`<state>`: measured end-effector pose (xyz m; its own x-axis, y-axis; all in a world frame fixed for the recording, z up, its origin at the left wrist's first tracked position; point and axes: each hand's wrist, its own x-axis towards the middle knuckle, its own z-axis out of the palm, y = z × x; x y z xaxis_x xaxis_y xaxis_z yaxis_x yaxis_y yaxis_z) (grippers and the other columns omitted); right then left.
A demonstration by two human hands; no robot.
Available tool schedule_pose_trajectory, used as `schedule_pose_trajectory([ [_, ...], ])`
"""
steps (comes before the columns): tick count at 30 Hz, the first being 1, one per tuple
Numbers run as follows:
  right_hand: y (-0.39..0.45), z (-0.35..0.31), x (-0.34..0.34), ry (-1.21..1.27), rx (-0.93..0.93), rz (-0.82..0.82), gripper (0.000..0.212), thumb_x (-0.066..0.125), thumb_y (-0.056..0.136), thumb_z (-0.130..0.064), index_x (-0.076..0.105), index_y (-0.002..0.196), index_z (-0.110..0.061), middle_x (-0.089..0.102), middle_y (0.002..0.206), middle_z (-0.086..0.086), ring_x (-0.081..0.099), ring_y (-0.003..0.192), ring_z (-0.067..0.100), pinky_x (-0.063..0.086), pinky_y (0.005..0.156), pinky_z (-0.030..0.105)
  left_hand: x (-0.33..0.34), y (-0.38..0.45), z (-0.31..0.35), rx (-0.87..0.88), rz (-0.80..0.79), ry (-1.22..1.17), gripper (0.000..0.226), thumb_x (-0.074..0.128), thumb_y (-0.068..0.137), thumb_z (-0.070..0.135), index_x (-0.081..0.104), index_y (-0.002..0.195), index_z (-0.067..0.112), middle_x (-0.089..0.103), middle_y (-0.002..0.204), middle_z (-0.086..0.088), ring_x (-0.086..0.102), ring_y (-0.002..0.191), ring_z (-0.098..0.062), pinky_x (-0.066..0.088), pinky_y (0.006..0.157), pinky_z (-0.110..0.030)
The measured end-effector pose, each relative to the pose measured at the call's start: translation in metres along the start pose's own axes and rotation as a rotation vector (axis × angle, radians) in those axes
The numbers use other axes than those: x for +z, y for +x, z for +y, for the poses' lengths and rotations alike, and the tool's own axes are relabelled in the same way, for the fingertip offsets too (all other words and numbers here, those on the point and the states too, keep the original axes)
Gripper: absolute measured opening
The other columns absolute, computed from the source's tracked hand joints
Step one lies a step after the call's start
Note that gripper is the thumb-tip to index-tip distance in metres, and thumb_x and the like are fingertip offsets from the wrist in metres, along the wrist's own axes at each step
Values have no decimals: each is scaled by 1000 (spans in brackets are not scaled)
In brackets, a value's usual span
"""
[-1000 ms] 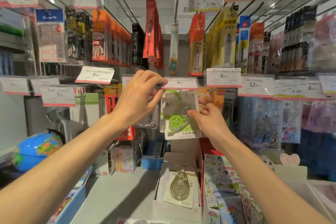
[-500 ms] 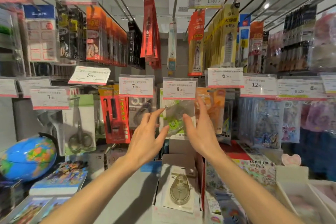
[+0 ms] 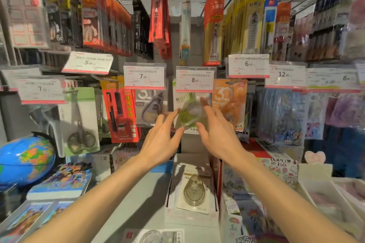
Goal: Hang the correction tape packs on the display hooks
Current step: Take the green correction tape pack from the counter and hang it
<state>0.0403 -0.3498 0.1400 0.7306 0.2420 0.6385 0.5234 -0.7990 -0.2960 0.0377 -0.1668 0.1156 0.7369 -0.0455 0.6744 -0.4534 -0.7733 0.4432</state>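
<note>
A green correction tape pack (image 3: 189, 113) hangs on a display hook under the 8.00 price tag (image 3: 195, 79). My left hand (image 3: 161, 140) is just below and left of it, fingers spread, holding nothing. My right hand (image 3: 218, 136) is just below and right of it, also spread and holding nothing. Both sets of fingertips are close to the pack's lower edge. A grey correction tape pack (image 3: 151, 111) hangs on the hook to the left and an orange one (image 3: 230, 102) to the right. An open carton (image 3: 192, 189) on the shelf below holds another tape pack (image 3: 194, 192).
Scissors (image 3: 81, 122) and a red pen pack (image 3: 121, 110) hang at the left. A blue globe (image 3: 24, 160) and booklets (image 3: 61, 181) sit at lower left. Sticker packs (image 3: 284, 116) hang at the right, with white trays (image 3: 333, 197) below them. Another clear pack (image 3: 154, 235) lies at the bottom edge.
One second ago both hands held the green pack at its hook. They have let go and drawn back and down with fingers spread. The pack stays hanging.
</note>
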Motion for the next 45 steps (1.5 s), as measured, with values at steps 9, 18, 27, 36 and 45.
schedule_pose_trajectory([
  [9, -47, 23, 9, -63, -32, -49, 50, 53, 101, -33, 38, 148, -23, 52, 132, 1, 63, 103, 22, 43, 82, 30, 28, -56, -36, -147, -189, 29, 31, 56, 97, 34, 55, 128, 29, 59, 112, 11, 62, 86, -6, 51, 91, -38],
  [18, -55, 15, 62, -379, -44, -700, 38, 55, 95, -34, 57, 125, -10, 57, 125, 16, 57, 115, 37, 48, 91, 41, 74, -73, -69, -476, -500, -107, 21, 55, 94, 19, 67, 111, 21, 66, 91, 10, 60, 83, -11, 49, 75, -24],
  [27, -58, 13, 83, -271, 233, -836, 74, 72, 81, -52, 44, 139, -15, 56, 130, 12, 54, 119, 32, 47, 95, 39, 70, -75, -60, -566, -519, -297, 25, 52, 91, 2, 68, 107, 13, 73, 96, -3, 57, 70, -9, 45, 59, -18],
  [36, -65, -1, 73, -69, 130, -578, 90, 71, 76, -49, 31, 152, -23, 45, 142, 6, 45, 132, 26, 41, 109, 38, 30, -70, -54, -734, -397, -697, 20, 66, 93, 6, 67, 112, 2, 71, 90, -11, 64, 64, -16, 55, 59, -21],
  [45, -77, -16, 41, 156, 54, -353, 82, 69, 82, -60, 31, 150, -34, 35, 138, -13, 45, 127, 8, 39, 107, 26, -12, -79, -44, -598, -364, -699, 15, 65, 94, 4, 66, 109, 4, 74, 101, -23, 70, 79, -22, 57, 65, -27],
])
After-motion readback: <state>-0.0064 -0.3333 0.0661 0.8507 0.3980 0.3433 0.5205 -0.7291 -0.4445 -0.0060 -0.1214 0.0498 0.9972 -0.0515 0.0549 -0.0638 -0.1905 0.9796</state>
